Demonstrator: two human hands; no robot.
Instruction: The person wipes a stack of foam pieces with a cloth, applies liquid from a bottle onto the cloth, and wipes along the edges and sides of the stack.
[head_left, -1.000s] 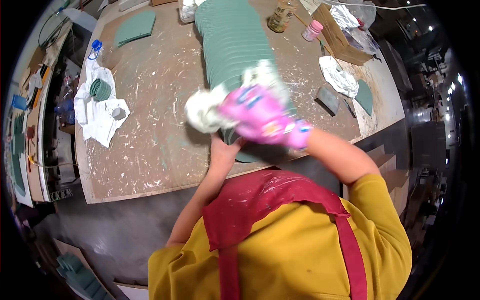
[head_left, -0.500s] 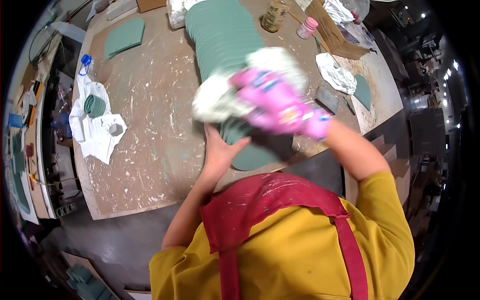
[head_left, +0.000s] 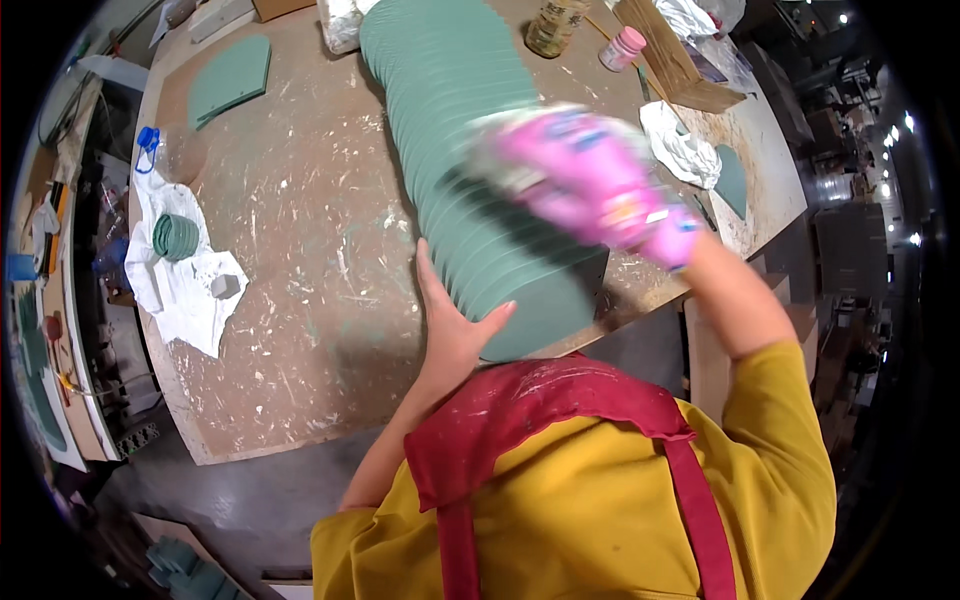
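A long overlapping row of green rounded panels [head_left: 440, 75] runs from the far side of the table toward my apron. My bare left hand [head_left: 455, 335] rests against its near left edge, the thumb spread apart over the nearest panel and the fingers along the side. My right hand [head_left: 590, 180], in a pink patterned glove, is blurred by motion over the right part of the row. It is closed on a white cloth [head_left: 490, 145], mostly hidden under the glove. I cannot tell whether the cloth touches the panels.
A loose green panel [head_left: 232, 80] lies at the far left. Nearer, a white cloth [head_left: 185, 310] carries a coiled green strip [head_left: 176, 237] and a small grey block [head_left: 225, 287]. To the right are a glass jar [head_left: 553, 28], a pink bottle [head_left: 622, 50], a wooden box [head_left: 675, 62] and a crumpled cloth [head_left: 678, 148].
My right hand has swept the cloth a little right, and the cloth has drawn in under the glove, uncovering more panels. My left hand has shifted slightly right and nearer as the view moved.
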